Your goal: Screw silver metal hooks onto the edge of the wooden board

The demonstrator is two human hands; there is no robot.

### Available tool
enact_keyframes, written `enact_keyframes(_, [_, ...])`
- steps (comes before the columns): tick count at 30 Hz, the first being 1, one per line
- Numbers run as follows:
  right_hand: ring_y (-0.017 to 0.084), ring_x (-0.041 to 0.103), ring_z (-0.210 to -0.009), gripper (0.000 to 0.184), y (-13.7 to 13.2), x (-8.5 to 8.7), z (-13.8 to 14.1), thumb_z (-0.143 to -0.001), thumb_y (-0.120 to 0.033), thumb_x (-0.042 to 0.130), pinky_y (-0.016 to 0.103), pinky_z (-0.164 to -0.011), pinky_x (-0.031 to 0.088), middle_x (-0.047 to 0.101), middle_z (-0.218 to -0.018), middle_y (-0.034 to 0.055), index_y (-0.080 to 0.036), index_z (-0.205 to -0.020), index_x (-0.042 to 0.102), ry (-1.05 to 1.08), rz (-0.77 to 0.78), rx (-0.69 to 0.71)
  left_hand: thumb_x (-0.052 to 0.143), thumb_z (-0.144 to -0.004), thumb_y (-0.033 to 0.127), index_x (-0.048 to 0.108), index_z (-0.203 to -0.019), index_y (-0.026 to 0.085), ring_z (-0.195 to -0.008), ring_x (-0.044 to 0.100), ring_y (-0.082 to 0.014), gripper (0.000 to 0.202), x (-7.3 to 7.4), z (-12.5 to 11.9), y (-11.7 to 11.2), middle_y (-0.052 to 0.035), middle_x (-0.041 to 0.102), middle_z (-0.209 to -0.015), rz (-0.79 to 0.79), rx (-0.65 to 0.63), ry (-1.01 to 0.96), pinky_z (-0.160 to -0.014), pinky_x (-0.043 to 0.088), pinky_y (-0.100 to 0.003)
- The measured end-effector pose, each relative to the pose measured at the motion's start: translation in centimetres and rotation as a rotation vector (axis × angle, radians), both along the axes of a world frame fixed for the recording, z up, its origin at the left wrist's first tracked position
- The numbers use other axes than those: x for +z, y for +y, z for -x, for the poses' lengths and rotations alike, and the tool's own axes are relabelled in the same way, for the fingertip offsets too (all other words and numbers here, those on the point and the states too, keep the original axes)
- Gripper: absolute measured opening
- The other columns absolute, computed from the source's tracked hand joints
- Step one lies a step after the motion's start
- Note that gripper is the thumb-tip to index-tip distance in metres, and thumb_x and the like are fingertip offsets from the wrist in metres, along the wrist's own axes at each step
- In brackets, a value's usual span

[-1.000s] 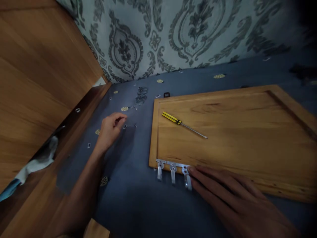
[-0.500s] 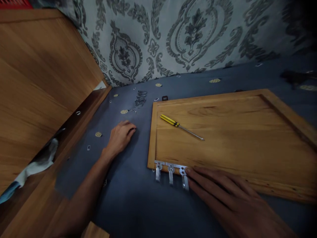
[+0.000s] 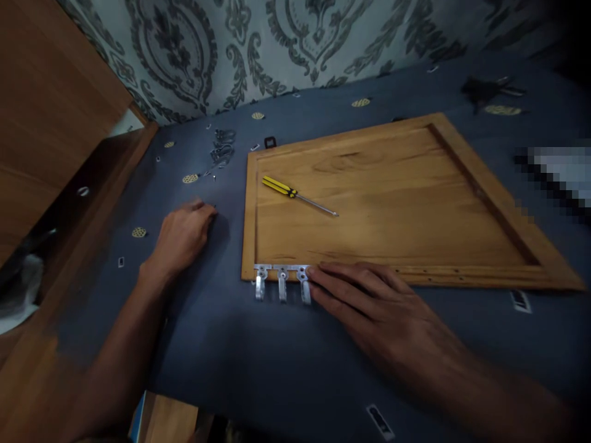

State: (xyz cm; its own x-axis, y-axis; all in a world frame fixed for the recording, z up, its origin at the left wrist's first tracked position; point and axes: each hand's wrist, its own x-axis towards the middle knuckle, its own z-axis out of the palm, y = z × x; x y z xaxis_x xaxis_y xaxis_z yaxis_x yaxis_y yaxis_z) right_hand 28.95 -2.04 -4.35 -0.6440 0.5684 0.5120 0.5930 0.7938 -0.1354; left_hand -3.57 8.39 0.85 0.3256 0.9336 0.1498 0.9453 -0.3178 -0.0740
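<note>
My left hand [image 3: 184,232] hovers or rests over the dark blue cloth, fingers pinched closed; a tiny dark thing shows at the fingertips, too small to name. My right hand [image 3: 369,294] lies along the near edge of a framed wooden panel [image 3: 392,184], its fingertips pressing the right part of a silver metal hook rail [image 3: 282,269]. Three hooks of the rail show, hanging over the panel's edge; the rest is under the hand. A yellow and black screwdriver [image 3: 281,187] lies on the panel, tip pointing right.
Small metal pieces [image 3: 222,147] lie in a pile on the cloth [image 3: 207,351] beyond my left hand. A black tool [image 3: 489,91] sits at the back right. Wooden furniture [image 3: 55,74] borders the left, a patterned curtain [image 3: 258,49] the back. A wooden block [image 3: 170,418] shows at the bottom.
The view has turned, so the panel and both hands appear farther left and higher. My right hand stays on the hook rail, and my left hand stays pinched.
</note>
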Motion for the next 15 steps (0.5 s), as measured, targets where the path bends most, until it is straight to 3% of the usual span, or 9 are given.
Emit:
enact_keyframes(6, [0.025, 0.06, -0.13, 0.045, -0.3, -0.1, -0.1, -0.099, -0.001, 0.04, 0.046, -0.102, 0.052, 0.073, -0.132, 0.0089, -0.016, -0.133, 0.066, 0.027, 0.04, 0.001, 0.046, -0.098, 0.027, 0.074, -0.102, 0.023, -0.085, 0.067, -0.0223, 0.028, 0.8, -0.9, -0.6, -0.0064, 0.07, -0.096, -0.092, -0.08, -0.225, -0.077, 0.05, -0.032])
enact_keyframes(15, [0.026, 0.059, -0.132, 0.047, -0.4, -0.5, 0.0, -0.097, -0.001, 0.04, 0.048, -0.103, 0.052, 0.073, -0.133, 0.0092, -0.017, -0.133, 0.067, 0.032, 0.059, -0.005, 0.061, -0.094, 0.029, 0.078, -0.101, 0.024, -0.084, 0.074, -0.0169, 0.019, 1.8, -3.5, -2.3, -0.0003, 0.081, -0.096, 0.072, -0.101, -0.52, -0.07, 0.051, -0.024])
